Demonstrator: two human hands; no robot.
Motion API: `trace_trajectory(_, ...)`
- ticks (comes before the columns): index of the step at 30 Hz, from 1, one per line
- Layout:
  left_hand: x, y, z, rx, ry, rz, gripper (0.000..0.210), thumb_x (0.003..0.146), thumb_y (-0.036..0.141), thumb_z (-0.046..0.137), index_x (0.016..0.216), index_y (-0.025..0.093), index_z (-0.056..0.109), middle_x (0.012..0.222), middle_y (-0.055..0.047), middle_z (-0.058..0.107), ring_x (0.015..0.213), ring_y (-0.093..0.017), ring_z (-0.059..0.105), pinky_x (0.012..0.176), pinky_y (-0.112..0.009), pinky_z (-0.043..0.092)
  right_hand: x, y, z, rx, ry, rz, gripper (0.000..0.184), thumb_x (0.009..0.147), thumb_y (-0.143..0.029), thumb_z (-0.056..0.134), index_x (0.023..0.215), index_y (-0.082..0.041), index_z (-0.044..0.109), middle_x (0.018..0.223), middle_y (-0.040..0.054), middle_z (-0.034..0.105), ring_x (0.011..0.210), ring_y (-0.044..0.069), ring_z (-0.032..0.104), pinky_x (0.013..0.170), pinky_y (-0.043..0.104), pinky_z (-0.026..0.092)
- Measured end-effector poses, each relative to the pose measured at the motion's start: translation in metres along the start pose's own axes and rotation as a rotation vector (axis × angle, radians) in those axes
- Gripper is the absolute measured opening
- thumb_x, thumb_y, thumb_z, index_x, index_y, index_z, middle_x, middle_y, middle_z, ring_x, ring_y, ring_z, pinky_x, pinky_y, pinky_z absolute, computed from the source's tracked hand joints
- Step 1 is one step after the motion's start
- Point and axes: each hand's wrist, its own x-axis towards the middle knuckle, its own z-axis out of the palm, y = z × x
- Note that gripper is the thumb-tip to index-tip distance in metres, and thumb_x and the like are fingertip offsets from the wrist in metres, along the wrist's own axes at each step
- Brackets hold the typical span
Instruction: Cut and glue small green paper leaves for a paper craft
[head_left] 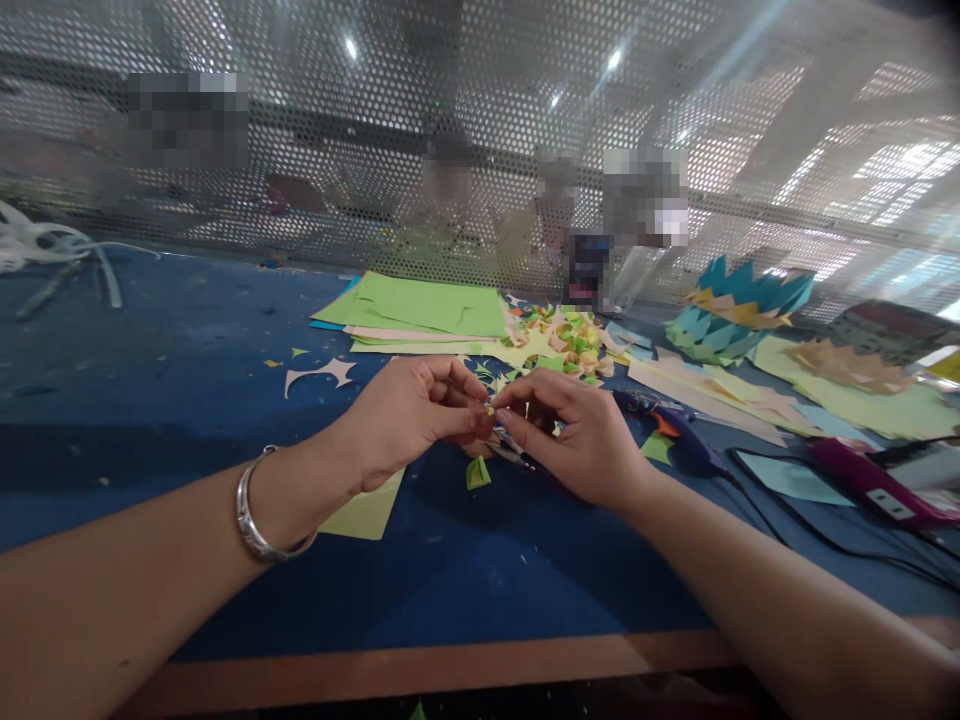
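Observation:
My left hand (412, 410), with a silver bangle on its wrist, and my right hand (581, 430) meet above the middle of the blue table (480, 570). Thumb and fingers of both are pinched together on a tiny yellowish paper piece (490, 410), mostly hidden by the fingertips. Just below them lies a folded green paper piece (477, 473). A pale yellow sheet (365, 512) shows partly under my left wrist. Behind the fingers is a heap of small curled paper pieces (574, 345) in green, yellow and peach. Scissors-like metal (510, 450) is partly covered by my right hand.
Green sheets (427, 303) are stacked behind my hands. A dark blue glue gun (694, 445) with a cord lies right, near a magenta power strip (874, 480). Zigzag paper crowns (739, 310) stand farther back. A perforated metal screen (360, 130) borders the table's far edge.

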Motion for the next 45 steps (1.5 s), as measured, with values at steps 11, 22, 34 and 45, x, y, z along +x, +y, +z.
trace_trajectory(11,-0.002,-0.003,-0.002,0.105,-0.051,0.083,0.028,0.07,0.02,0.084,0.088,0.017,0.063,0.072,-0.003,0.074,0.069,-0.019,0.074,0.069,-0.031,0.059,0.0,0.0,0.002,-0.041,0.014,-0.065,0.006,0.09,-0.018,0.06,0.087,-0.02,0.065,0.077,0.0003,0.061,0.065,0.011,0.055,0.059,0.025,0.044)
trace_trajectory(22,-0.003,0.001,0.0,0.015,-0.042,0.065,0.022,0.075,0.011,0.078,0.09,0.015,0.063,0.072,-0.004,0.075,0.068,-0.017,0.073,0.069,-0.029,0.058,0.001,-0.004,0.002,-0.017,0.058,-0.029,0.004,0.087,-0.016,0.063,0.088,-0.018,0.067,0.073,-0.0019,0.059,0.06,0.009,0.052,0.054,0.023,0.041)
trace_trajectory(34,0.0,-0.002,-0.002,-0.008,-0.02,0.076,0.022,0.076,0.014,0.078,0.091,0.014,0.062,0.074,-0.004,0.073,0.071,-0.017,0.072,0.071,-0.031,0.058,0.0,-0.002,0.004,0.023,0.091,0.017,0.005,0.086,-0.014,0.063,0.088,-0.016,0.068,0.073,-0.0018,0.058,0.058,0.008,0.05,0.054,0.023,0.041)
trace_trajectory(45,0.006,-0.01,-0.006,0.242,0.006,0.176,0.024,0.076,0.016,0.075,0.083,0.019,0.052,0.064,0.003,0.067,0.065,-0.015,0.068,0.063,-0.026,0.05,0.0,0.005,0.005,0.018,0.089,0.063,0.005,0.086,-0.016,0.063,0.088,-0.016,0.067,0.073,-0.0014,0.058,0.059,0.009,0.05,0.053,0.024,0.041)
